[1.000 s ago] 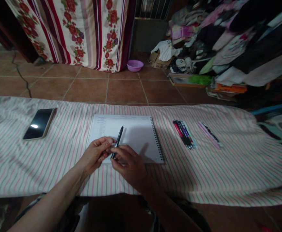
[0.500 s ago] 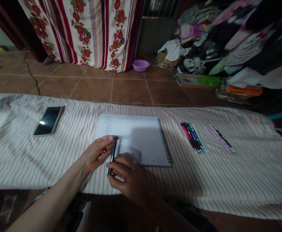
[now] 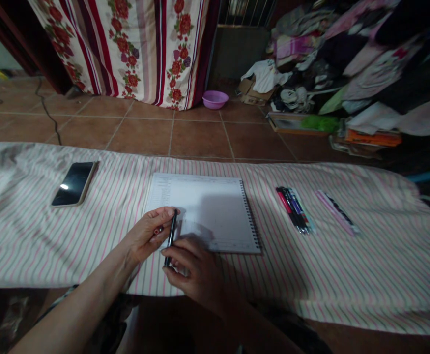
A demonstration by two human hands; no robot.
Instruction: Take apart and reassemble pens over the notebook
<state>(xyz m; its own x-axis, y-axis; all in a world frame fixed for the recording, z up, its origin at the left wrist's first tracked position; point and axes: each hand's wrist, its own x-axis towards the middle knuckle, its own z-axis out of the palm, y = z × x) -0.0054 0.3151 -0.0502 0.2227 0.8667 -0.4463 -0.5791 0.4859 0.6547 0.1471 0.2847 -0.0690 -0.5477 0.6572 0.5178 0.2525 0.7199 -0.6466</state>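
A black pen [image 3: 171, 238] is held between both hands, slanted over the near left corner of an open spiral notebook [image 3: 215, 211]. My left hand [image 3: 149, 235] is closed, its thumb and fingertips pinching the pen's upper end. Tucked in the same fingers is a small dark thing with a reddish round end [image 3: 157, 230], perhaps a cap; I cannot make it out fully. My right hand [image 3: 194, 270] grips the pen's lower end between thumb and fingers. The notebook's page looks mostly blank, with faint print along its left and top edges, and the hands cast a shadow on it.
Several pens [image 3: 293, 210] lie side by side to the notebook's right, with a pink pen [image 3: 333, 212] and a dark patterned one [image 3: 342, 211] beyond them. A phone [image 3: 74, 184] lies at left on the striped cloth [image 3: 104, 236]. Past it stands a purple basin [image 3: 215, 100] on the tiled floor.
Almost nothing differs. The left fingertips have shifted slightly on the pen's upper end, and the pen tilts a little differently.
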